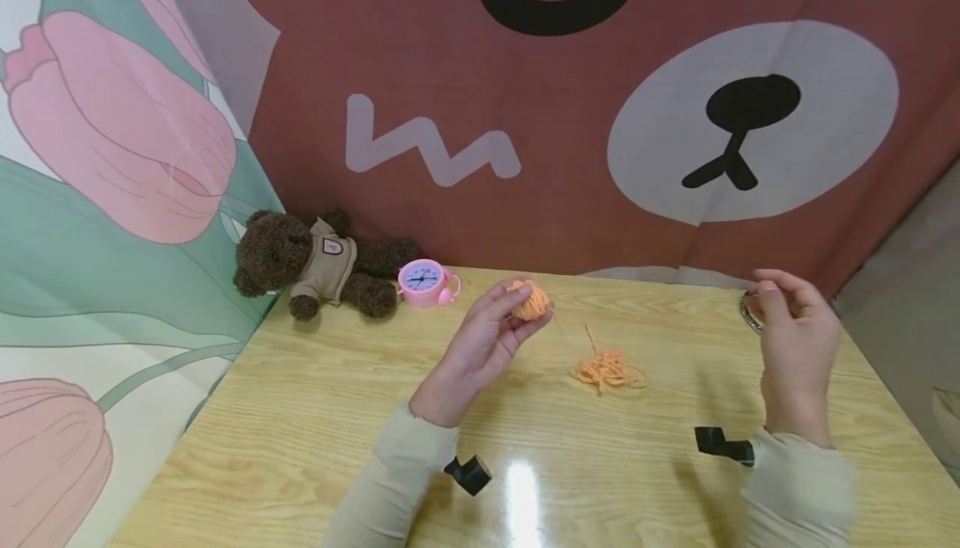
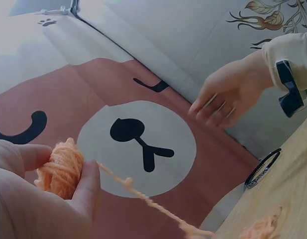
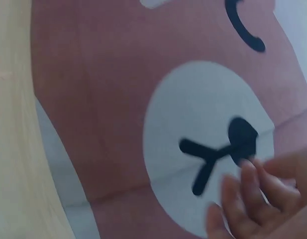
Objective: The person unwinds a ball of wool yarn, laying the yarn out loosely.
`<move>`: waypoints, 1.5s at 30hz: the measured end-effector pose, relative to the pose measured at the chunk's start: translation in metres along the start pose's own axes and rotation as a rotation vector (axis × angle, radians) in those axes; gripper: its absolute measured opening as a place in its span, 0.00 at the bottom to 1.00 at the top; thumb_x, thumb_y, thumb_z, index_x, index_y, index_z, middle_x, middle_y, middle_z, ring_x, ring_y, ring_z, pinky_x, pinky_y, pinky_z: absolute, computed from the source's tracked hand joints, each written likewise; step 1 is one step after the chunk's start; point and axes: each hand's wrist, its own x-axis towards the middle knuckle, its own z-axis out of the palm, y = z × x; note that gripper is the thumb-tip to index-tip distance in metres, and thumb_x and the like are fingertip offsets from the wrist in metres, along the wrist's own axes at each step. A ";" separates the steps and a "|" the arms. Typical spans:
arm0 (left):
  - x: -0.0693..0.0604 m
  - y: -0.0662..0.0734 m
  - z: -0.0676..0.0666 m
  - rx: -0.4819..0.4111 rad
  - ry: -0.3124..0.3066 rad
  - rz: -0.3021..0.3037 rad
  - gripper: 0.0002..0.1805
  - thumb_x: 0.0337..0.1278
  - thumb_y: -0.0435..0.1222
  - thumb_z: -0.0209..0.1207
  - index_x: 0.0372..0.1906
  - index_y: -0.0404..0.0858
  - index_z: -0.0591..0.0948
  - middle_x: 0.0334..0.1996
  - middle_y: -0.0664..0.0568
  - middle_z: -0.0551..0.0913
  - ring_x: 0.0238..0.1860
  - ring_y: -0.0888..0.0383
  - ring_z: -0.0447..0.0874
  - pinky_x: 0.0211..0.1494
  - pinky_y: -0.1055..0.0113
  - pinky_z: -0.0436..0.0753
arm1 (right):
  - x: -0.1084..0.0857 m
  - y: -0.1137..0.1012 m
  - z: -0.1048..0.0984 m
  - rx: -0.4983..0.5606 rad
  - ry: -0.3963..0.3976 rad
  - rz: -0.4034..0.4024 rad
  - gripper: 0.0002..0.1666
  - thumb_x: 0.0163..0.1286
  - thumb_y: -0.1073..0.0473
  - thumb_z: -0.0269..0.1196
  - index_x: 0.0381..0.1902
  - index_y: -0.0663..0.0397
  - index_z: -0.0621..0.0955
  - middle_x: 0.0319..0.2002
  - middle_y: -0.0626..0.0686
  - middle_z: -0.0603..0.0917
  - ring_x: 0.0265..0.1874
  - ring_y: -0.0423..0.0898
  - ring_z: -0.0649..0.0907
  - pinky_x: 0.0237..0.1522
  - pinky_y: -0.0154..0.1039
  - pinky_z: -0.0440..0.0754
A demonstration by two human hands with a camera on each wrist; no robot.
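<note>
In my left hand (image 1: 480,340) I hold a small ball of orange yarn (image 1: 531,300) between thumb and fingers. The left wrist view shows the wound ball (image 2: 62,169) pinched close up, with one strand (image 2: 148,200) running from it down toward the table. A loose tangle of the same yarn (image 1: 607,369) lies on the table to the right of that hand. My right hand (image 1: 801,348) is raised over the right side of the table, fingers loosely bent and holding nothing. In the right wrist view its fingers (image 3: 257,199) are slightly blurred.
A brown teddy bear (image 1: 326,265) in a beige shirt lies at the back left, with a pink alarm clock (image 1: 422,281) beside it. A dark, shiny ring-shaped band (image 2: 262,168) rests near the table's back right. A bear-print cloth (image 1: 570,115) hangs behind the wooden table (image 1: 300,423).
</note>
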 end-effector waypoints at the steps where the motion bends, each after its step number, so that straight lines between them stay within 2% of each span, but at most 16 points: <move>1: -0.001 -0.001 0.001 0.010 -0.012 -0.010 0.04 0.75 0.32 0.52 0.48 0.40 0.76 0.43 0.51 0.78 0.44 0.57 0.84 0.56 0.68 0.88 | -0.004 0.001 0.004 -0.061 -0.105 -0.007 0.14 0.75 0.55 0.61 0.52 0.55 0.85 0.36 0.41 0.85 0.35 0.34 0.84 0.40 0.19 0.82; 5: -0.003 -0.003 0.003 0.049 -0.063 -0.049 0.07 0.75 0.31 0.51 0.51 0.38 0.75 0.44 0.50 0.79 0.47 0.56 0.87 0.55 0.68 0.88 | -0.023 0.006 0.028 -0.234 -0.548 -0.078 0.25 0.80 0.48 0.53 0.65 0.57 0.78 0.48 0.40 0.86 0.47 0.35 0.86 0.52 0.21 0.82; 8: -0.004 -0.005 0.005 0.072 -0.097 -0.065 0.11 0.76 0.31 0.50 0.57 0.35 0.72 0.45 0.51 0.79 0.47 0.58 0.87 0.55 0.69 0.88 | -0.041 0.010 0.054 -0.316 -0.831 -0.103 0.30 0.83 0.46 0.48 0.72 0.58 0.71 0.58 0.48 0.85 0.59 0.44 0.83 0.63 0.35 0.82; 10: -0.005 -0.006 0.006 0.087 -0.110 -0.070 0.14 0.76 0.32 0.50 0.60 0.33 0.70 0.46 0.51 0.80 0.47 0.59 0.86 0.55 0.70 0.88 | -0.053 0.012 0.069 -0.382 -0.970 -0.090 0.31 0.83 0.44 0.46 0.72 0.57 0.71 0.61 0.52 0.83 0.63 0.50 0.81 0.68 0.48 0.79; 12: -0.005 -0.006 0.006 0.098 -0.105 -0.058 0.16 0.77 0.33 0.50 0.62 0.31 0.69 0.45 0.52 0.80 0.46 0.61 0.86 0.55 0.71 0.87 | -0.062 0.014 0.080 -0.400 -1.071 -0.057 0.30 0.84 0.44 0.45 0.67 0.60 0.75 0.57 0.58 0.84 0.60 0.56 0.81 0.68 0.58 0.77; 14: -0.004 -0.006 0.005 0.101 -0.089 -0.041 0.17 0.77 0.33 0.50 0.63 0.30 0.69 0.45 0.53 0.80 0.46 0.62 0.85 0.55 0.71 0.87 | -0.068 0.015 0.085 -0.400 -1.105 -0.015 0.28 0.84 0.45 0.45 0.56 0.62 0.80 0.48 0.59 0.86 0.53 0.56 0.84 0.60 0.57 0.82; 17: -0.003 -0.006 0.005 0.089 -0.057 -0.021 0.17 0.77 0.33 0.51 0.64 0.31 0.71 0.45 0.52 0.81 0.46 0.62 0.85 0.55 0.71 0.87 | -0.068 0.016 0.084 -0.378 -1.048 -0.002 0.24 0.84 0.47 0.47 0.42 0.62 0.80 0.36 0.56 0.83 0.40 0.51 0.85 0.47 0.45 0.85; 19: -0.002 -0.006 0.004 0.081 -0.043 -0.016 0.18 0.76 0.32 0.51 0.65 0.32 0.72 0.48 0.51 0.81 0.48 0.61 0.85 0.55 0.70 0.87 | -0.064 0.014 0.079 -0.351 -0.952 -0.006 0.23 0.83 0.46 0.49 0.40 0.60 0.78 0.34 0.52 0.81 0.36 0.46 0.84 0.42 0.39 0.84; 20: -0.002 -0.006 0.004 0.078 -0.037 -0.015 0.19 0.76 0.32 0.52 0.66 0.32 0.72 0.49 0.50 0.82 0.48 0.61 0.85 0.54 0.70 0.87 | -0.061 0.013 0.076 -0.319 -0.895 -0.010 0.22 0.82 0.46 0.50 0.40 0.59 0.78 0.34 0.50 0.81 0.35 0.45 0.83 0.43 0.36 0.84; 24: 0.000 -0.006 0.004 0.051 0.003 0.003 0.17 0.74 0.30 0.53 0.63 0.35 0.75 0.53 0.49 0.83 0.48 0.61 0.85 0.52 0.70 0.87 | -0.049 0.007 0.062 -0.093 -0.663 -0.011 0.20 0.80 0.45 0.54 0.40 0.57 0.79 0.30 0.46 0.78 0.31 0.43 0.82 0.45 0.30 0.85; 27: 0.003 -0.005 0.003 0.020 0.040 0.026 0.12 0.73 0.30 0.54 0.57 0.37 0.77 0.49 0.50 0.84 0.45 0.62 0.85 0.52 0.70 0.88 | -0.042 0.003 0.053 0.078 -0.534 -0.022 0.18 0.78 0.48 0.57 0.39 0.58 0.80 0.27 0.47 0.77 0.29 0.43 0.82 0.43 0.29 0.86; 29: 0.004 -0.005 0.002 0.002 0.062 0.044 0.11 0.73 0.30 0.55 0.55 0.37 0.78 0.46 0.52 0.83 0.44 0.62 0.85 0.53 0.70 0.88 | -0.040 0.000 0.050 0.144 -0.465 -0.026 0.17 0.77 0.49 0.59 0.38 0.59 0.80 0.26 0.47 0.78 0.28 0.43 0.82 0.41 0.30 0.86; 32: 0.006 -0.005 0.001 -0.027 0.105 0.070 0.11 0.73 0.30 0.55 0.56 0.35 0.77 0.44 0.52 0.82 0.43 0.62 0.84 0.54 0.70 0.88 | -0.037 -0.002 0.049 0.163 -0.404 -0.031 0.18 0.76 0.49 0.60 0.37 0.61 0.81 0.26 0.48 0.78 0.27 0.42 0.81 0.39 0.29 0.87; 37: 0.007 -0.004 -0.001 -0.067 0.169 0.091 0.16 0.75 0.30 0.53 0.62 0.32 0.72 0.45 0.51 0.81 0.44 0.60 0.83 0.53 0.70 0.88 | -0.037 -0.003 0.050 0.155 -0.388 -0.027 0.18 0.76 0.49 0.61 0.37 0.62 0.81 0.27 0.48 0.78 0.26 0.42 0.81 0.38 0.29 0.87; 42: 0.007 -0.003 -0.001 -0.078 0.164 0.082 0.17 0.76 0.30 0.51 0.64 0.33 0.72 0.46 0.51 0.80 0.45 0.60 0.83 0.53 0.70 0.88 | -0.034 -0.003 0.043 0.181 -0.335 -0.018 0.18 0.75 0.50 0.61 0.37 0.62 0.81 0.26 0.49 0.78 0.25 0.43 0.82 0.38 0.30 0.87; 45: 0.007 -0.004 -0.002 -0.075 0.156 0.088 0.17 0.76 0.31 0.51 0.64 0.33 0.73 0.47 0.51 0.80 0.46 0.60 0.84 0.54 0.69 0.88 | -0.029 -0.005 0.037 0.233 -0.253 0.011 0.19 0.75 0.50 0.61 0.38 0.64 0.80 0.26 0.50 0.77 0.24 0.44 0.81 0.36 0.31 0.87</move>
